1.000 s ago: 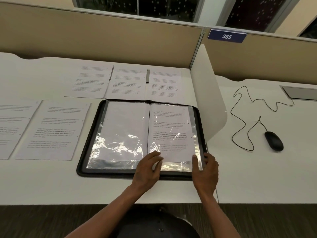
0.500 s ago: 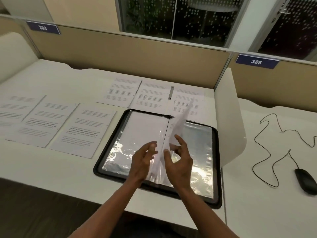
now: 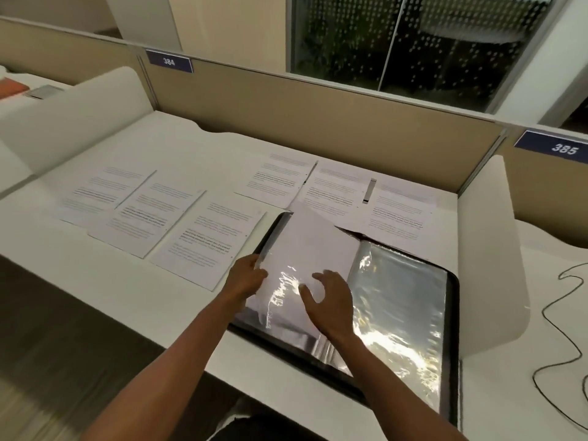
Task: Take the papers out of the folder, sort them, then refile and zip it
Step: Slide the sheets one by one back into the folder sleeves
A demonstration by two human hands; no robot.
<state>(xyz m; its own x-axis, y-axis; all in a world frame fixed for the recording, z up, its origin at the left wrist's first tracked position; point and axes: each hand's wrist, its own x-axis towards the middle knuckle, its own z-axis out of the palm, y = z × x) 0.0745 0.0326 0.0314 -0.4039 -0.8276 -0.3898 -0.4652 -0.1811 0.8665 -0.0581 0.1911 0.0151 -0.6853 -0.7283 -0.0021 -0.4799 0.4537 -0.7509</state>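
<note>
A: Where does the zip folder (image 3: 450, 316) sit?

B: Open flat on the white desk (image 3: 95, 275), at its near edge, black rim all round. Its right half shows only an empty plastic sleeve (image 3: 397, 297), shiny with glare.

A: And the hands?

B: The left hand (image 3: 246, 278) grips the left edge of a sleeved sheet (image 3: 311, 246) over the folder's left half, fingers curled round that edge. The sheet's far corner stands tilted up off the folder. The right hand (image 3: 329, 300) hovers just over the lower part of the same sheet, fingers spread and loosely bent, holding nothing. Whether it touches the plastic I cannot tell.

A: Why hold it so?

B: My guess: one hand pins the sleeve's edge so the other can work the paper free, since thin plastic clings and slides.

A: The other papers?

B: Three printed pages (image 3: 159, 214) lie side by side left of the folder, and three more (image 3: 337, 192) in a row just beyond it, text up, barely overlapping. Probably spread so for sorting at a glance. A small grey strip (image 3: 369, 190) lies among the far row.

A: How far along?

B: Emptying looks nearly finished; sorting, refiling and zipping remain.
</note>
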